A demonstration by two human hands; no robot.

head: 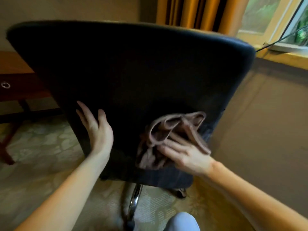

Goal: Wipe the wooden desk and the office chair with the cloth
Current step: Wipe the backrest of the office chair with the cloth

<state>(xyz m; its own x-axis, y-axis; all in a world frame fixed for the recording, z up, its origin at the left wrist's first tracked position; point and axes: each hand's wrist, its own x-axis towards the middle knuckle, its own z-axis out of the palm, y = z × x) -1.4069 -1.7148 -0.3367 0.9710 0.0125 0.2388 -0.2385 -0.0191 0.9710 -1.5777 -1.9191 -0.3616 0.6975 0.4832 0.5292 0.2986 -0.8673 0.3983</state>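
The black office chair point(133, 72) fills the middle of the view, its wide backrest turned toward me. A crumpled brown cloth point(168, 130) lies against the lower right of the backrest. My right hand point(183, 154) presses the cloth to the backrest with straight, spread fingers. My left hand point(98, 129) rests flat on the lower left of the backrest, fingers straight. At the far left stands the wooden desk point(15, 64), partly hidden behind the chair.
A chrome chair leg point(135, 199) shows under the seat on patterned carpet point(41, 147). The desk drawer has a ring pull point(5, 85). Striped curtains point(196, 12) and a window point(283, 22) are at the back right. My knee point(183, 222) is at the bottom.
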